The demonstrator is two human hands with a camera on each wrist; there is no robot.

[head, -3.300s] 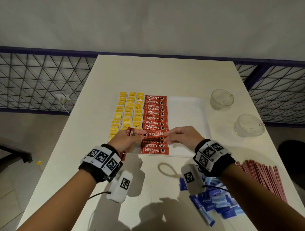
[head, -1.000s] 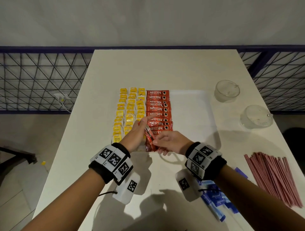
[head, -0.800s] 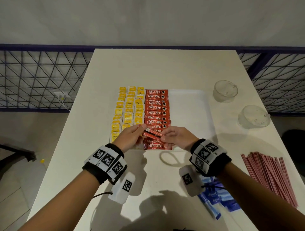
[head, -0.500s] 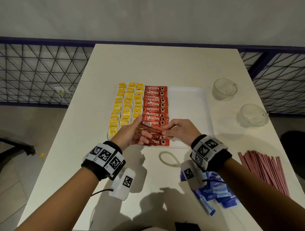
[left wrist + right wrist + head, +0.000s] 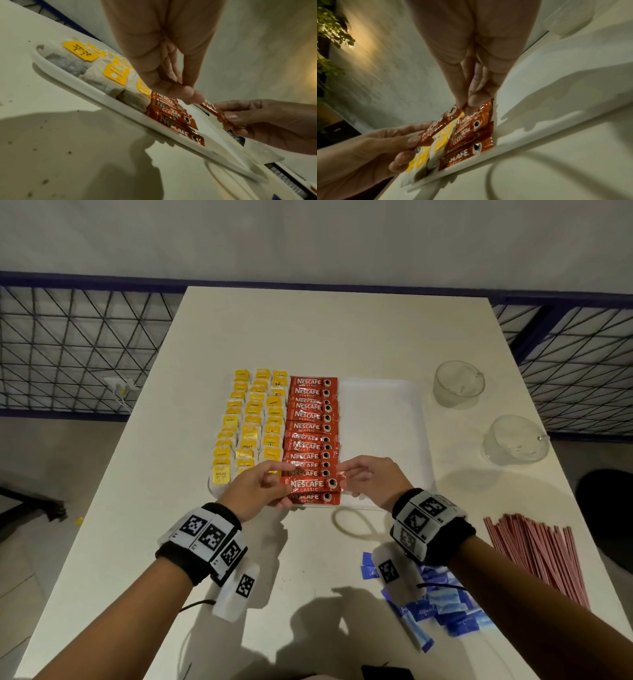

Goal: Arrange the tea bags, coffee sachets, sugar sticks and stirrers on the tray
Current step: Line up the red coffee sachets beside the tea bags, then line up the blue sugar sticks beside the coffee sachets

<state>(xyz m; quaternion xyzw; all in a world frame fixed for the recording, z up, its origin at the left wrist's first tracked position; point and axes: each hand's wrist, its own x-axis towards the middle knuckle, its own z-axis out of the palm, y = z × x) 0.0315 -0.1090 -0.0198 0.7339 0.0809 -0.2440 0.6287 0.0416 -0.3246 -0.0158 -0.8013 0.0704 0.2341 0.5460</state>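
A white tray (image 5: pixel 380 419) holds three columns of yellow-tagged tea bags (image 5: pixel 253 422) on its left and one column of red coffee sachets (image 5: pixel 313 419) in the middle. Its right part is bare. One more coffee sachet (image 5: pixel 310 483) is held level, label up, just above the near end of that column. My left hand (image 5: pixel 281 485) pinches its left end and my right hand (image 5: pixel 344 479) pinches its right end. The left wrist view shows the sachet (image 5: pixel 214 112) between both hands, above the tray rim (image 5: pixel 85 86). In the right wrist view my thumb and fingers (image 5: pixel 465 104) clamp its end.
Blue sugar sticks (image 5: pixel 442 611) lie in a loose heap on the table at the near right. A bundle of red stirrers (image 5: pixel 537 556) lies further right. Two clear glass cups (image 5: pixel 459 385) (image 5: pixel 513 440) stand right of the tray. A mesh railing borders the table.
The held sachet was tilted and edge-on; it has turned flat, label up, and come down over the near end of the sachet column. Both hands still pinch it.
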